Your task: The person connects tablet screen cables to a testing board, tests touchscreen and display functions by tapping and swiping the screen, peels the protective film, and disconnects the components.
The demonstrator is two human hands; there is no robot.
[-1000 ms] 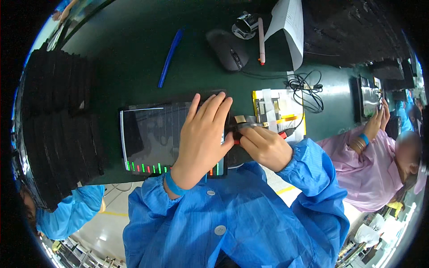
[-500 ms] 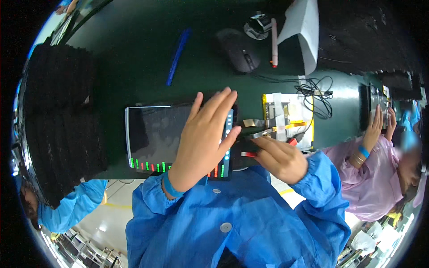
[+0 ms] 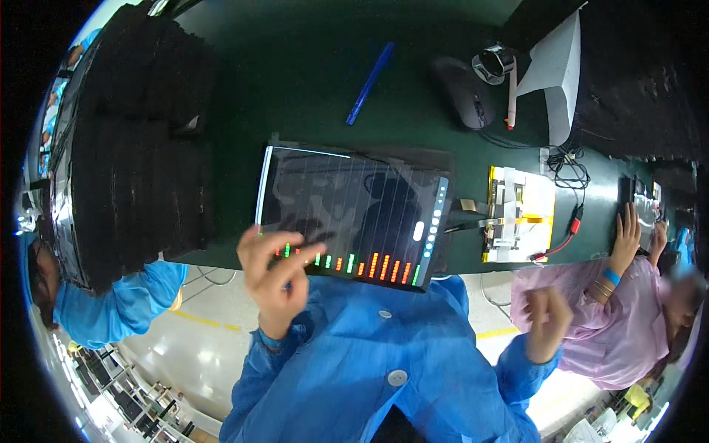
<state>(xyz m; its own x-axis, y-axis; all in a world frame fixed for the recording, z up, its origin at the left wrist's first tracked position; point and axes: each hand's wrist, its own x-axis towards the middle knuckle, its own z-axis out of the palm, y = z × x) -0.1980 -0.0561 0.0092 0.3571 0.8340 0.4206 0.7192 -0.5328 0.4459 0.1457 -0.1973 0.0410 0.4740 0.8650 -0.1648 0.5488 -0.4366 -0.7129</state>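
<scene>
A dark flat display panel (image 3: 336, 199) lies on the green table, lit, with red and green bars along its near edge and a strip of round icons on its right. My left hand (image 3: 275, 277) is over its near left corner, fingers apart and holding nothing; touching or just above, I cannot tell. Right of the panel lies a white and yellow circuit assembly (image 3: 528, 214) with flat ribbon cables (image 3: 480, 224) running towards the panel. A red connector lead (image 3: 574, 221) lies by it. My right hand (image 3: 546, 321), slightly blurred, is off the table's near edge, fingers curled with nothing visible in them.
At the back are a blue pen (image 3: 369, 83), a black mouse (image 3: 464, 92), a pinkish pen (image 3: 511, 96), a shiny round piece (image 3: 493, 64) and a bent white sheet (image 3: 555, 70). Stacked black foam (image 3: 140, 148) stands left. A co-worker's hand (image 3: 626, 236) works at the right.
My left hand has drawn back from the panel's right part to its near left corner. My right hand has left the ribbon cables and red lead and pulled back. The whole view has shifted.
</scene>
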